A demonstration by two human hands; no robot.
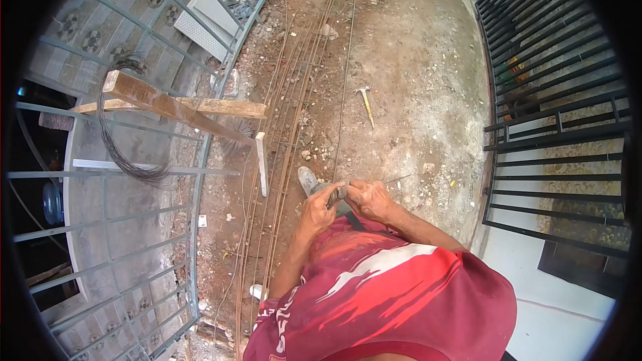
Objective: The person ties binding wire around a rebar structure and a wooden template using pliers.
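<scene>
Left hand: fingers curled shut around a small dark tool, held in front of the chest.
Right hand: fingers closed, pinching a thin wire just beside the tool; both hands meet, touching.
Wire axis: its free end runs out to the right and slightly up from the right hand.
Nearer hand: the right sits on the wire; the left holds only the tool.
Below the hands: a grey shoe on the dirt ground.
Left of them: long rebar rods running away along the ground.
Further out: a hammer; a wire coil on the metal gate.
</scene>
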